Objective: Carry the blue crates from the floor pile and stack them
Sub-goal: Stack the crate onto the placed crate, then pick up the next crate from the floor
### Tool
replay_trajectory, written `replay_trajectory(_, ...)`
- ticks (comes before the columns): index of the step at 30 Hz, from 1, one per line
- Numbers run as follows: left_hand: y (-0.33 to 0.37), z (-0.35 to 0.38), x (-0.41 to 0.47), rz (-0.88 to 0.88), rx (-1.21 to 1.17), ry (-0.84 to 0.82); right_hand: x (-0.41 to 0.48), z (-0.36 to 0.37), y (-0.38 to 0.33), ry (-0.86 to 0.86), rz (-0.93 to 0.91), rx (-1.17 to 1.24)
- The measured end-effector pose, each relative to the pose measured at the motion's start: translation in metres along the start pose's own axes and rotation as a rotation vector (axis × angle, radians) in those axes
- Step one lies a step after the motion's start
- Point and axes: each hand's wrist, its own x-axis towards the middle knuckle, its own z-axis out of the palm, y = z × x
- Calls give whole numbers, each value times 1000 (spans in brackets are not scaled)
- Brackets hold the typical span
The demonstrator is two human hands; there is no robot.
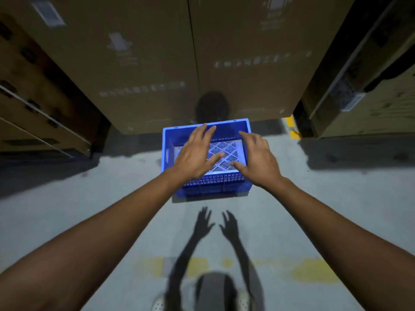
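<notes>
One blue slotted crate stands upright on the grey floor, close to the foot of tall cardboard boxes. Its inside is empty and its perforated bottom shows. Both my arms are stretched out over it. My left hand hovers above the crate's left half with fingers spread. My right hand hovers above its right half, fingers apart too. Neither hand grips the crate, and their shadows fall on the floor in front of it. No other crate is in view.
Large cardboard boxes form a wall right behind the crate. More boxes stand at the left and right. A worn yellow line crosses the concrete floor near my feet.
</notes>
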Motion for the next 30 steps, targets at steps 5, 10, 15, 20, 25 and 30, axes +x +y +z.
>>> replay_trajectory(5,92,-85,-83,3,-126,137,-70,-128,-59,189,-43,128)
replay_trajectory(10,173,-145,-173,-9,-198,199,-157,-202,-98,284,-75,281)
replay_trajectory(15,227,-165,-258,37,-201,284,-241,-232,-126,326,-151,369)
replay_trajectory(20,256,-162,-342,-3,-241,384,-332,-245,-141,354,-152,468)
replay_trajectory(25,284,-161,-437,-77,-241,502,-417,-265,-159,368,-205,488)
replay_trajectory(30,313,-179,-525,-99,-240,634,-486,-291,-180,372,-290,560)
